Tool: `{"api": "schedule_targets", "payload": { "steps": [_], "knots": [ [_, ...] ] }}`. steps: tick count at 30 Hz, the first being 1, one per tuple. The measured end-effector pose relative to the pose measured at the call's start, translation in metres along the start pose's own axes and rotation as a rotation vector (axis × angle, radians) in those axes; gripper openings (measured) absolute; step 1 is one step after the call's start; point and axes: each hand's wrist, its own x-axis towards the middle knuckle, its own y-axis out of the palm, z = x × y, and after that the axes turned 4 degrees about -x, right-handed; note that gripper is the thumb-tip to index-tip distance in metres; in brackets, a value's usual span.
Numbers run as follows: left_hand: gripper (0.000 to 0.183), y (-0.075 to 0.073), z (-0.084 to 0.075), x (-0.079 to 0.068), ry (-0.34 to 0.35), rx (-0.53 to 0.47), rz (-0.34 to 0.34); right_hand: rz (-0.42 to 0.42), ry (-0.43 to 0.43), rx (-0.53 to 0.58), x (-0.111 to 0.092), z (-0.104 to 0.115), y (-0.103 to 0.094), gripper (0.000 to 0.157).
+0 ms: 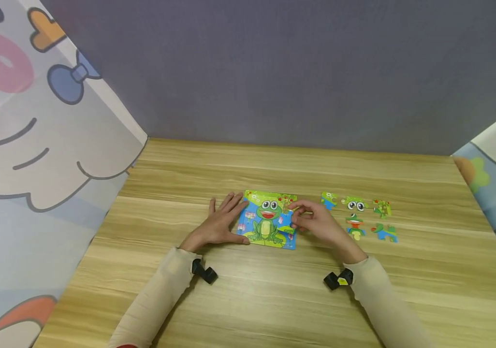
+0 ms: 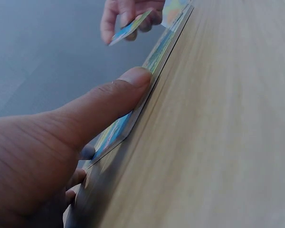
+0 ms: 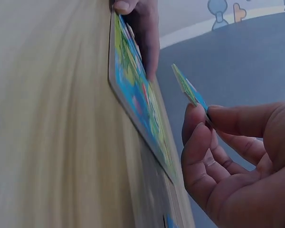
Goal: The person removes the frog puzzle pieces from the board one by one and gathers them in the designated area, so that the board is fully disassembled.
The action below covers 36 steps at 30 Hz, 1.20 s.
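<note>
A square frog puzzle board (image 1: 265, 231) lies flat on the wooden table. My left hand (image 1: 218, 226) rests at its left side with fingers spread, and the thumb (image 2: 128, 85) presses on the board's near edge. Between thumb and fingertips, my right hand (image 1: 317, 221) pinches a blue and green puzzle piece (image 3: 189, 87). In both wrist views that piece is raised and tilted, apart from the board. From the head view it overlaps the right part of the frog picture, so the surface under it is hidden.
Several loose pieces lie right of the board: a blue corner piece (image 1: 328, 200), one with frog eyes (image 1: 355, 204), a tree piece (image 1: 383, 209), a mouth and belly piece (image 1: 355, 227) and a blue-green piece (image 1: 385, 232). A grey panel (image 1: 291, 77) rises behind the table.
</note>
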Motion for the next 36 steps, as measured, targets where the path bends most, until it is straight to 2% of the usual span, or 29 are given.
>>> {"api": "schedule_targets", "payload": {
  "steps": [8, 15, 17, 25, 32, 36],
  "knots": [
    [0.108, 0.001, 0.000, 0.000, -0.006, 0.001, -0.003, -0.007, -0.052, -0.006, -0.024, -0.014, -0.015, 0.032],
    [0.108, 0.003, 0.001, 0.001, -0.002, 0.005, 0.006, 0.013, 0.032, -0.028, -0.050, -0.026, -0.026, 0.033],
    [0.108, 0.002, 0.001, 0.001, -0.002, 0.003, 0.003, 0.013, 0.024, -0.046, -0.056, -0.028, -0.028, 0.031],
    [0.109, 0.002, 0.001, -0.001, -0.010, -0.002, -0.002, -0.017, -0.037, -0.225, -0.070, -0.029, -0.036, 0.026],
    [0.110, 0.002, 0.001, 0.000, -0.022, 0.001, 0.008, -0.102, -0.058, -0.476, -0.073, -0.029, -0.037, 0.023],
    [0.109, 0.001, 0.000, -0.001, -0.012, -0.005, 0.003, -0.114, -0.065, -0.528, -0.073, -0.031, -0.035, 0.021]
  ]
}}
